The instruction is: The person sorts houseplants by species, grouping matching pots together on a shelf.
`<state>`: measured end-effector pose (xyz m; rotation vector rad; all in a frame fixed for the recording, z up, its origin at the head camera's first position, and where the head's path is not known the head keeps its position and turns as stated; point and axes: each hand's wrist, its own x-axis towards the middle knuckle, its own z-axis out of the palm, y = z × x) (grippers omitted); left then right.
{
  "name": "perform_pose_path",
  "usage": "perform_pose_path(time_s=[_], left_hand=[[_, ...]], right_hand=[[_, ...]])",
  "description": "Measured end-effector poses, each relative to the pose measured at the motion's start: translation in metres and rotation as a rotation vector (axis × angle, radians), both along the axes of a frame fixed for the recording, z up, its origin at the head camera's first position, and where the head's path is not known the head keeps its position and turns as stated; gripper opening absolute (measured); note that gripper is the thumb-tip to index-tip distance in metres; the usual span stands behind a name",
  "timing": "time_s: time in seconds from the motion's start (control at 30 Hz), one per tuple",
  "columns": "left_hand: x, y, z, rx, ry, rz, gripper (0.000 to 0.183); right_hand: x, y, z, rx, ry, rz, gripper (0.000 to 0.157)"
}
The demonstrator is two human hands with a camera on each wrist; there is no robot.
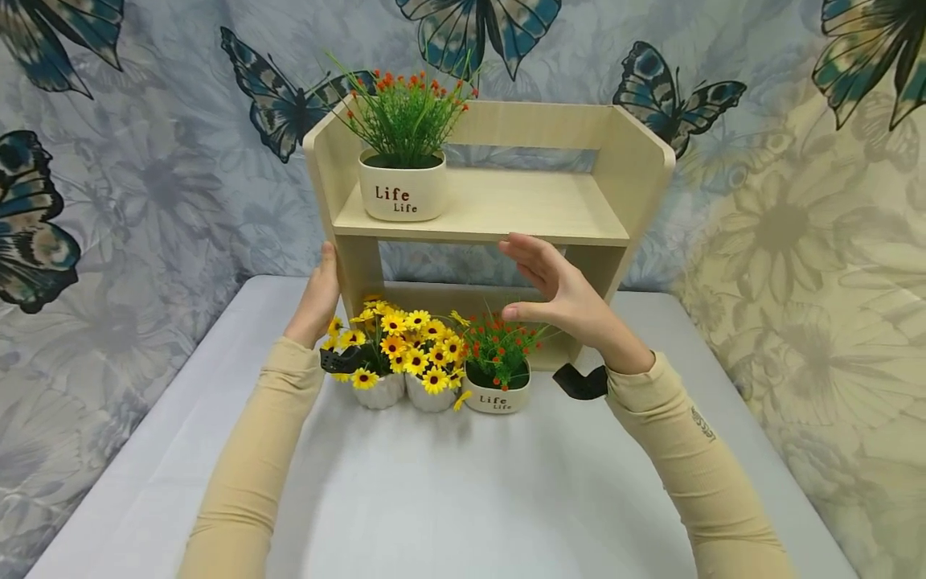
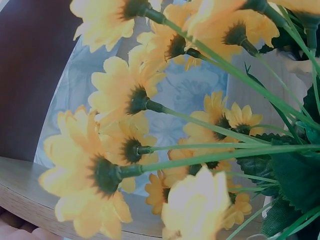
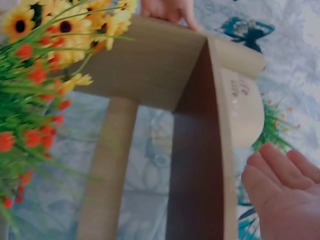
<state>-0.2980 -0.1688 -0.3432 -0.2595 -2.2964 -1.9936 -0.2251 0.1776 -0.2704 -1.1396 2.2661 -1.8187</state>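
My left hand (image 1: pixel 316 299) rests against the outer left side of a light wooden two-tier shelf (image 1: pixel 535 197). My right hand (image 1: pixel 560 301), its thumb spread from the fingers, is raised in front of the shelf's right half and holds nothing. Below its thumb stands a white "Life" pot with red-flowered grass (image 1: pixel 499 400). Another such pot (image 1: pixel 403 193) sits on the upper tier at the left. Two light pots of yellow daisies (image 1: pixel 432 394) stand left of the lower grass pot. Yellow daisies (image 2: pixel 107 175) fill much of the left wrist view.
A white-covered table (image 1: pixel 448 498) carries the shelf, with the three lower pots lined up at its front. Behind hangs a blue-grey cloth (image 1: pixel 159 185) printed with butterflies and flowers. Black wrist mounts (image 1: pixel 581 382) stick out from both cuffs, the left one overlapping the daisies.
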Motion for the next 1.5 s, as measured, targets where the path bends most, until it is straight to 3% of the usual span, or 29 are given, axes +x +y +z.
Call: perform_pose_path(time_s=[0.23, 0.57, 0.87, 1.1, 1.5], left_hand=[[0.003, -0.002, 0.004, 0.002, -0.014, -0.008, 0.071], [0.020, 0.009, 0.021, 0.031, -0.027, -0.027, 0.066], [0.020, 0.010, 0.020, 0.034, -0.034, -0.025, 0.066], [0.022, 0.010, 0.021, 0.023, -0.038, -0.021, 0.065], [0.021, 0.011, 0.020, 0.032, -0.011, -0.036, 0.062]], right_hand=[[0.010, 0.018, -0.026, -0.074, -0.030, 0.029, 0.082], [0.036, 0.038, -0.073, -0.109, -0.061, 0.033, 0.072], [0.045, 0.055, -0.113, -0.088, -0.138, 0.026, 0.064], [0.039, 0.066, -0.139, 0.016, -0.201, -0.049, 0.062], [0.016, 0.067, -0.175, -0.026, -0.344, -0.146, 0.078]])
